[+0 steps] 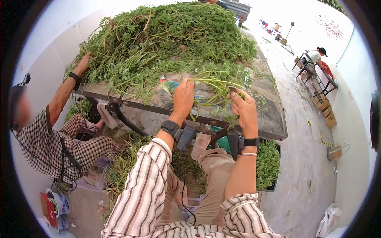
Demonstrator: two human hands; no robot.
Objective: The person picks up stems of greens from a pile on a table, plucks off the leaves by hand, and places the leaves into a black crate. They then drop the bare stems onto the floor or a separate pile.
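Observation:
Long green stems (pixel 216 84) stretch between my two hands above the front part of a dark table (pixel 270 107). My left hand (pixel 183 96) is closed round one end of them. On the other side, my right hand (pixel 243 106) pinches the stems between thumb and fingers, with some leaves hanging below it. Behind my hands a large heap of leafy green plants (pixel 170 39) covers most of the table. A colourful printed patch (pixel 170 85) lies on the tabletop just left of my left hand.
At the left a seated co-worker in checked clothes reaches a hand (pixel 84 62) into the heap. A black crate of greens (pixel 268 164) stands below the table's right side. Loose stems (pixel 127 166) lie below left. Another person (pixel 316 56) is at a far table.

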